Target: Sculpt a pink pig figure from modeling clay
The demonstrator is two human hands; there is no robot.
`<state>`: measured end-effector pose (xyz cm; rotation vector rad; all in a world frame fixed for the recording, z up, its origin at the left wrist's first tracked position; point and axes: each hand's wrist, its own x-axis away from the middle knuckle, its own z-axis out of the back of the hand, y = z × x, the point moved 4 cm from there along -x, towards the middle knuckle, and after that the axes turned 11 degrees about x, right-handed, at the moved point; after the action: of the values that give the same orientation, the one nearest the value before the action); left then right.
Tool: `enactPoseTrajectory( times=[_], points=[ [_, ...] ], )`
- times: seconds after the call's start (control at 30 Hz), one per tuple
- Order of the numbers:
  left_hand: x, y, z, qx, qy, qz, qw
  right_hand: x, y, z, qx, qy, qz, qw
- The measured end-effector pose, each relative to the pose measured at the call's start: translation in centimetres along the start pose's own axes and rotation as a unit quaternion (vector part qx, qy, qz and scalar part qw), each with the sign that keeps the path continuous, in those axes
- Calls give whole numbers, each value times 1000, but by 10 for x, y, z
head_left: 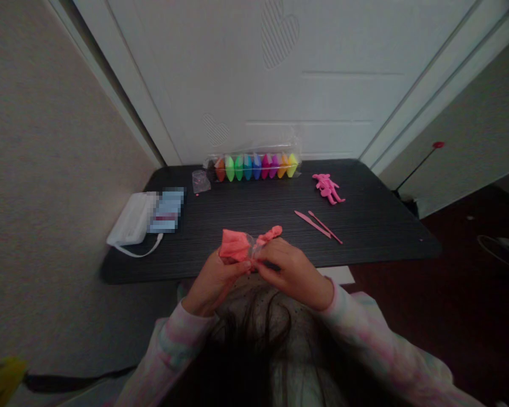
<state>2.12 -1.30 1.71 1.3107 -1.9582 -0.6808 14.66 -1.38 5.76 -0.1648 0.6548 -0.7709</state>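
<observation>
Both my hands meet over the near edge of a small black table (365, 226). My left hand (210, 285) and my right hand (292, 271) are closed on a clear plastic packet of coral-pink clay (241, 244), which they hold between them. A strip of the clay sticks out of the packet toward the upper right. My fingers pinch the packet where its wrapper bunches in the middle.
A row of coloured clay packets (257, 167) lies at the table's far edge against a white door. A pink clay figure (328, 188) and two pink modelling tools (318, 225) lie on the right. A white pouch (139, 220) and a small clear bag (201, 181) lie left.
</observation>
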Motion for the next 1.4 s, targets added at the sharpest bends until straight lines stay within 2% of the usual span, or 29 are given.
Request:
enactPoseTrajectory(
  times=[0.37, 0.5, 0.57, 0.67, 0.8, 0.87, 0.93, 1.07, 1.13, 1.27, 1.4],
  points=[
    [-1, 1, -1, -61, 3, -13, 998, 4, 9, 1, -47, 18, -87, 995],
    [-1, 1, 3, -97, 31, -3, 995, 7, 15, 3, -82, 38, -158, 983],
    [-1, 3, 6, -112, 53, -14, 992, 9, 21, 6, -138, 52, -210, 966],
    [-2, 6, 9, -113, 80, -34, 990, 11, 35, 12, -253, 94, -270, 924],
    [-2, 11, 12, -98, 100, -54, 989, 14, 57, 23, -341, 190, -298, 871],
    [-2, 12, 14, -91, 107, -59, 988, 15, 62, 25, -349, 207, -299, 864],
    [-2, 12, 14, -83, 103, -57, 990, 13, 58, 21, -341, 181, -292, 875],
    [-2, 12, 7, -61, 69, -48, 995, 7, 37, 6, -310, 53, -252, 915],
    [-1, 12, 4, -55, 54, -47, 996, 5, 27, 0, -271, 12, -225, 936],
    [-1, 9, 1, -64, 32, -33, 997, 2, 16, -3, -182, -13, -165, 969],
    [-8, 9, 3, -94, 19, -25, 995, -2, 19, -7, -159, -28, -137, 977]
  ],
)
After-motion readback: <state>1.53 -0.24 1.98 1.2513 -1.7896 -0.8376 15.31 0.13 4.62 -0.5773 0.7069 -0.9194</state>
